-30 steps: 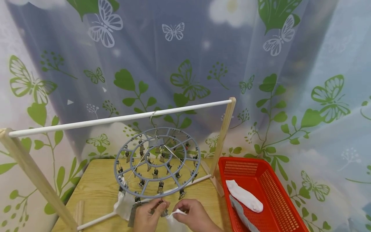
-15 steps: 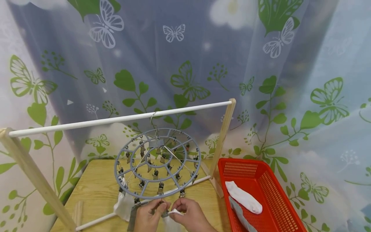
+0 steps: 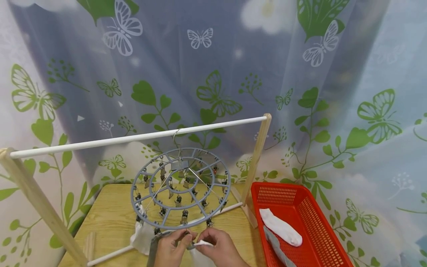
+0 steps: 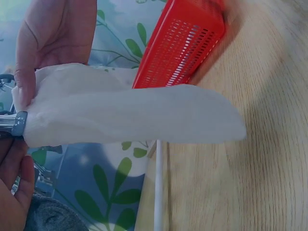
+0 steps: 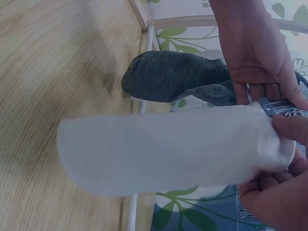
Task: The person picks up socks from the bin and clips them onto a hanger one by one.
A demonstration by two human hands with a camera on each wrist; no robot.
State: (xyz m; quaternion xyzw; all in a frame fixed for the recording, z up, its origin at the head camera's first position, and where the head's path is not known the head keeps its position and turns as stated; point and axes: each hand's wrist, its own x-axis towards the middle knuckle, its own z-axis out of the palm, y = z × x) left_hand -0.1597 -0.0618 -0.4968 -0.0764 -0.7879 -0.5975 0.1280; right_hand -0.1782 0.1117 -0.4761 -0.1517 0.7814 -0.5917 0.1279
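In the head view my left hand (image 3: 172, 247) pinches a metal clip (image 4: 18, 124) below the front rim of a round grey clip hanger (image 3: 160, 225). My right hand (image 3: 221, 246) holds the cuff of a white sock (image 5: 168, 151) right beside it. The clip's dark tips overlap one edge of the cuff in both wrist views. From there the sock stretches out flat, toe away from the hands. Next to my left hand hangs a dark grey sock (image 5: 173, 77). Another white sock (image 3: 141, 237) hangs from the hanger's left side.
The hanger hooks over a white rod (image 3: 133, 139) on a wooden-post stand (image 3: 257, 159), standing on a wood table (image 3: 110, 204). At right, a red basket (image 3: 325, 230) contains a white sock (image 3: 280, 227) and a grey sock (image 3: 278, 246). A patterned curtain (image 3: 213, 55) hangs behind.
My right hand has moved slightly left and up, bringing the white sock's cuff to the clip at my left hand. My left hand has stayed nearly in place.
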